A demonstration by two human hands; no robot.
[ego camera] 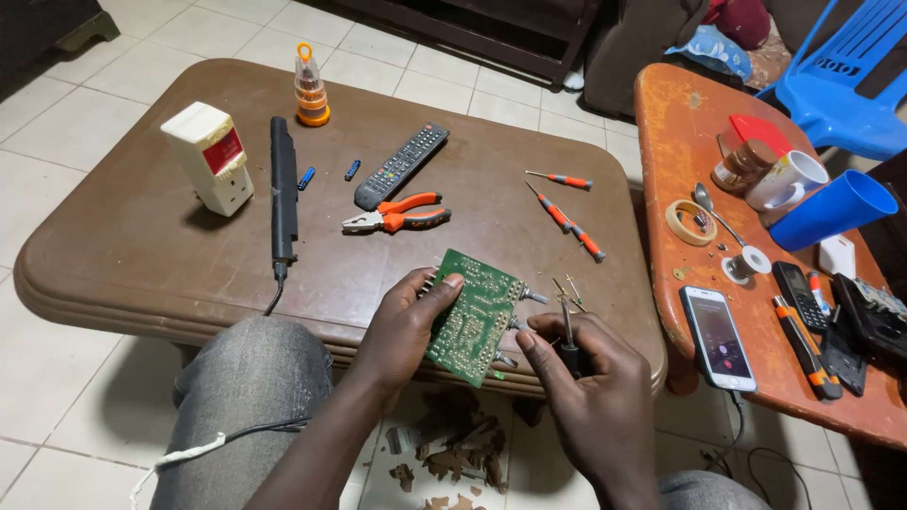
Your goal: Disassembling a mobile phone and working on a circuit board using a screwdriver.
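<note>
My left hand (402, 326) grips a green circuit board (472, 316) by its left edge, solder side up, tilted over the near edge of the brown table (142, 246). Knobbed parts stick out of the board's right side. My right hand (590, 378) is closed around a thin black-handled tool (567, 331), likely a soldering iron, whose tip points up just right of the board.
On the brown table lie orange pliers (397, 215), a black remote (402, 165), screwdrivers (567, 217), a black bar (282, 189), a white plug-in box (208, 156) and a bit holder (311, 90). The orange side table (680, 113) holds phones (718, 335), cups, tape and solder. A blue chair (850, 66) stands behind it.
</note>
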